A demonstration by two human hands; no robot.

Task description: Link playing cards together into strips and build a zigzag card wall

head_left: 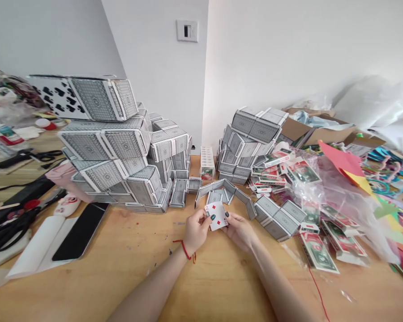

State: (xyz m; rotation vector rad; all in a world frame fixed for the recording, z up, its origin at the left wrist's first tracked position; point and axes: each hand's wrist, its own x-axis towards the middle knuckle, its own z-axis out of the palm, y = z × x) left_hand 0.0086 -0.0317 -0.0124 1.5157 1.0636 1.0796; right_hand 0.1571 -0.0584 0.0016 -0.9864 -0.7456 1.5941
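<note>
1. The left hand (196,229) and right hand (241,230) are pinching a two of diamonds (217,217) by opposite edges.
2. The hands are holding it over the table (147,273), near a bent card strip (241,196).
3. They are apparently handling or shaping this card; the next move calls for light, even fingertip pressure.
4. Card-covered blocks (124,145) are standing beyond.

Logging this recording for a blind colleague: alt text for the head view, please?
A person's left hand and right hand hold a two of diamonds above a wooden table. Beyond stand two stacks of grey-patterned card blocks; a black phone lies left, red-and-green card packs right.
</note>
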